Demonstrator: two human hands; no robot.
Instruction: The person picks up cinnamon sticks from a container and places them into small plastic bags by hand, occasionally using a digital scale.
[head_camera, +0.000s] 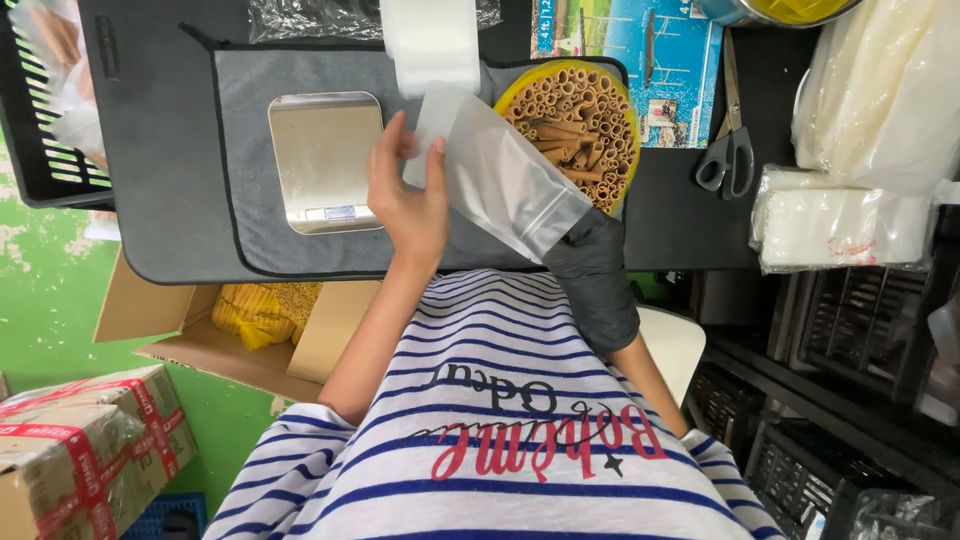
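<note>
A frosted pouch (497, 175) is held over the mat's (240, 130) near edge. Its upper end is pinched by the bare left hand (408, 200), fingers raised; its lower end is gripped by the black-gloved right hand (592, 270). A yellow tub (580, 115) at the mat's far right corner is packed with brown rolled sticks (575, 125). A scale (325, 160) lies left of the hands.

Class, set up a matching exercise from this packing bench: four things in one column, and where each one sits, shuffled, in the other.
Things:
1. Clear pouch
2. Scissors
3. Metal scale
4. Rolled sticks

Places:
A. In the yellow round tub
B. Between the left hand and gloved right hand
C. On the grey mat
D. Right of the tub, on the black table

Pairs: 1-B, 2-D, 3-C, 4-A
</note>
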